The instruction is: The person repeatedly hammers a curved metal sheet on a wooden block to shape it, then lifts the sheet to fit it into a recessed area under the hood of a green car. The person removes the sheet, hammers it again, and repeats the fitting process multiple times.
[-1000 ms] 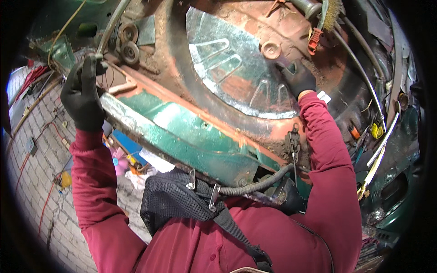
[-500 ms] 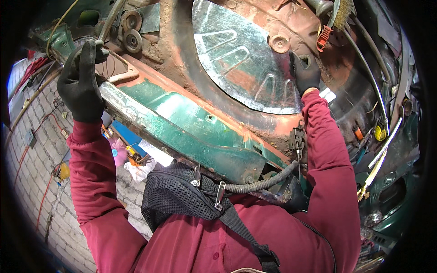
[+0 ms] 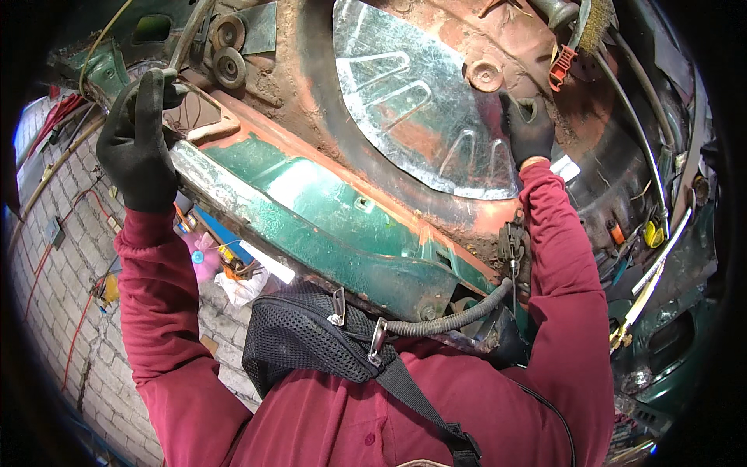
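A shiny fan-shaped metal sheet (image 3: 424, 101) with raised looped ribs lies over the round, rust-red well of a car body floor. Along its right edge, my right hand (image 3: 531, 128), in a black glove, has its fingers curled closed at the sheet's border; the fingertips are partly hidden. My left hand (image 3: 142, 132), gloved alike, is raised at the left end of the green body panel (image 3: 334, 206), beside a squarish opening in the metal. Its fingers stretch up with bent tips, apart from the thumb, and nothing shows plainly in them.
A wire brush (image 3: 593, 31) and an orange-red clip (image 3: 560, 68) are at the upper right. Two round rusty discs (image 3: 229, 66) sit at the upper left. A corrugated hose (image 3: 451, 321) runs near my chest, by a black mesh bag (image 3: 299, 335). Brick paving (image 3: 62, 288) lies below left.
The scene has shifted slightly right and down in the picture. My right hand stays at the sheet's edge, and my left hand keeps nearly the same pose.
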The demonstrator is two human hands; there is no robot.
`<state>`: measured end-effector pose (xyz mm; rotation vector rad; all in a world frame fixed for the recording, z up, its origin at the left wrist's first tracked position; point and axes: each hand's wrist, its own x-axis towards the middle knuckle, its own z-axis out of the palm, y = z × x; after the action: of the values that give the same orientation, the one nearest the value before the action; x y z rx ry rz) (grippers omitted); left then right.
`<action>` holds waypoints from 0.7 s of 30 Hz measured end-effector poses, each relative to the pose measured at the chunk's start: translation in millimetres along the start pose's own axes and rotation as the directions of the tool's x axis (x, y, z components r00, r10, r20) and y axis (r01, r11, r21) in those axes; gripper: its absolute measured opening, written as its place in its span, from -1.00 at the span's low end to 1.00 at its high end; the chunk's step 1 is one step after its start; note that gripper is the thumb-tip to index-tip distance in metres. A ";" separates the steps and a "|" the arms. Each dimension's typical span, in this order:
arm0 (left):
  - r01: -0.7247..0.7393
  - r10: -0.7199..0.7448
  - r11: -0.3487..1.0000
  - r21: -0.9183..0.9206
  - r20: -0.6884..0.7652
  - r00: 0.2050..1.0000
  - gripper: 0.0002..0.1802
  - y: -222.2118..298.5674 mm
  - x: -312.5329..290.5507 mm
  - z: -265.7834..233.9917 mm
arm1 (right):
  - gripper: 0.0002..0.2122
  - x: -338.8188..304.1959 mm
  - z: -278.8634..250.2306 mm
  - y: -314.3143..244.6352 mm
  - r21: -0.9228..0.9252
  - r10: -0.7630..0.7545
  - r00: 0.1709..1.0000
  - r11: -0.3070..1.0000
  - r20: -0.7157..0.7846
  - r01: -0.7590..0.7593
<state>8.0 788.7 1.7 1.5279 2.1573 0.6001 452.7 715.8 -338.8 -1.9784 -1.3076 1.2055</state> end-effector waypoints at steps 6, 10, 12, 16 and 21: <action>0.014 -0.015 0.999 -0.038 -0.021 1.000 -0.74 1.6 -0.4 2.5 | -0.71 9.4 0.0 10.0 0.029 0.001 0.997 1.000 0.071 -0.003; 0.043 -0.045 0.999 -0.026 -0.054 0.998 -0.73 1.2 0.2 3.6 | -0.72 15.0 6.1 7.4 0.146 -0.017 0.998 0.989 0.062 0.008; 0.028 -0.028 0.999 -0.020 -0.030 0.999 -0.72 1.7 1.2 0.5 | -0.71 15.5 6.6 9.9 0.125 0.023 0.998 0.992 0.066 -0.031; -0.034 0.036 0.999 0.034 -0.041 0.999 -0.69 1.7 -0.4 4.8 | -0.66 13.0 2.0 12.2 0.051 0.130 0.983 0.989 0.126 -0.137; 0.021 -0.022 1.000 -0.016 -0.037 0.999 -0.69 2.0 -4.3 1.6 | -0.65 1.0 -0.5 15.9 0.039 0.026 0.997 0.999 0.079 -0.029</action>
<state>11.8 785.4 1.9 1.4946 2.1890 0.6413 460.9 709.9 -351.1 -1.9448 -1.2879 1.3241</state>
